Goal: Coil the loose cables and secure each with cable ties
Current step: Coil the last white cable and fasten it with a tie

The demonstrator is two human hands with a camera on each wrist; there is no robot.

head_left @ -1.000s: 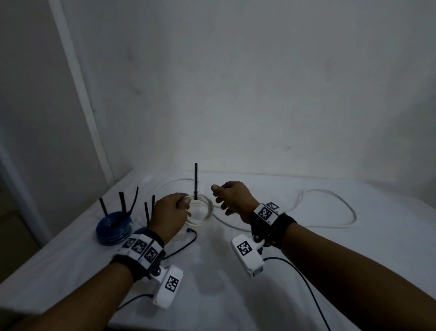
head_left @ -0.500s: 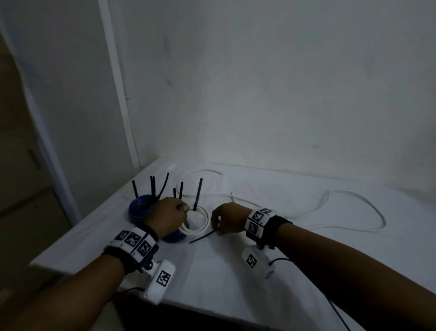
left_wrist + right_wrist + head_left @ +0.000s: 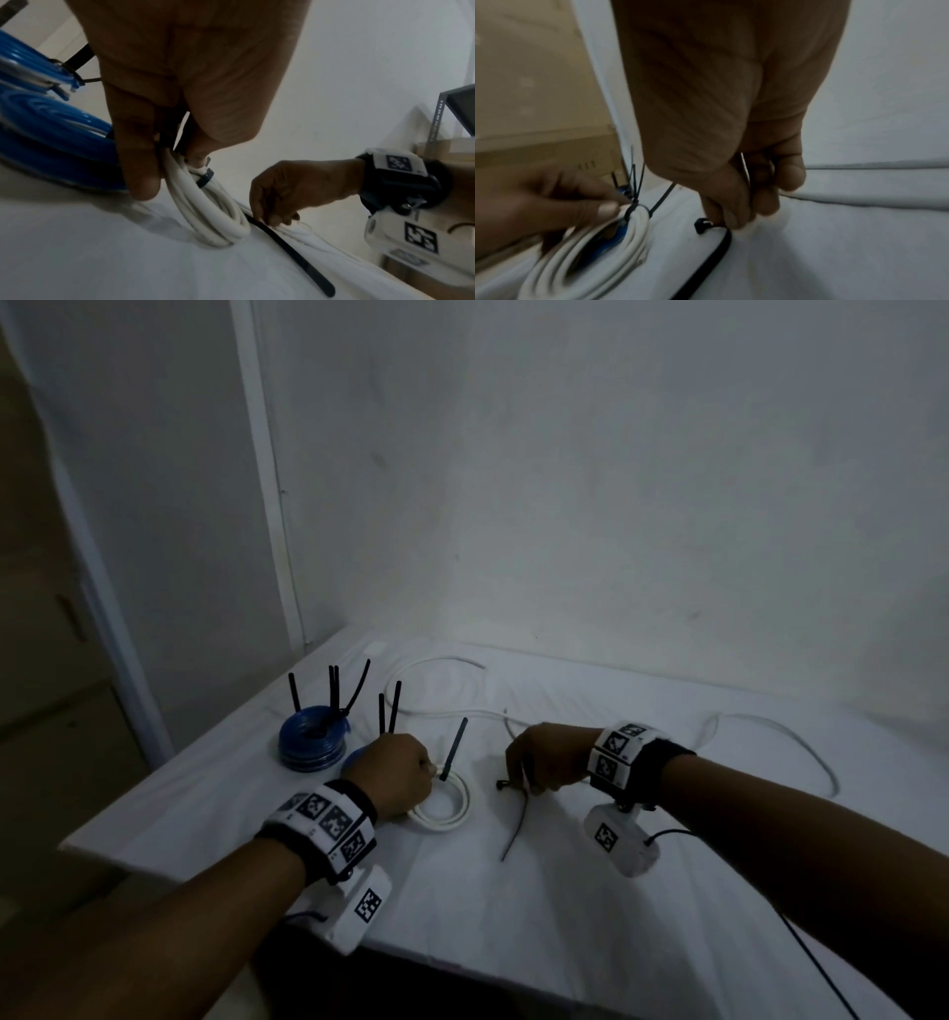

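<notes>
The left hand (image 3: pixel 393 775) is pinching the white coil (image 3: pixel 445 806) at its fastened black tie (image 3: pixel 454 748). The right hand (image 3: pixel 547 757), fingers curled, is gripping a loose black cable tie (image 3: pixel 516 829) lying on the table (image 3: pixel 565 906) just right of the coil.

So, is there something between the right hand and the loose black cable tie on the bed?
No, nothing visible is between them. The right hand already pinches the loose cable tie near its head. The white coil lies beside it, apart, held by the left hand.

dim, grainy, motion-blurred wrist views
</notes>
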